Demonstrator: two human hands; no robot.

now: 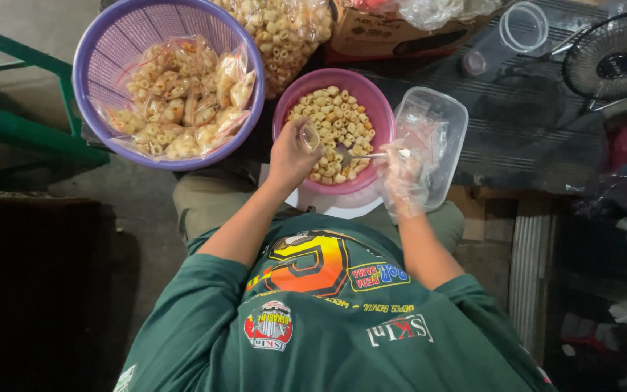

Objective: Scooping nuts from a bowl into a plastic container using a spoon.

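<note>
Working over the pink bowl point(366, 98) of macaroni snacks point(335, 123), your left hand point(292, 156) pinches a small clear bag point(309, 136), your gloved right hand point(399, 178) grips a spoon point(379, 154) just beside it.

The pink bowl point(371, 101) is hemmed in: a purple basket point(96, 87) of filled bags touches it on the left, a clear tub point(448, 116) presses against its right rim, and a big bag of snacks point(284, 29) with a cardboard box point(386, 36) blocks the far side. Both hands come in from the near side, over the lap. Bare dark mat point(524, 109) lies open right of the tub, up to a small fan point(615, 62)
</note>
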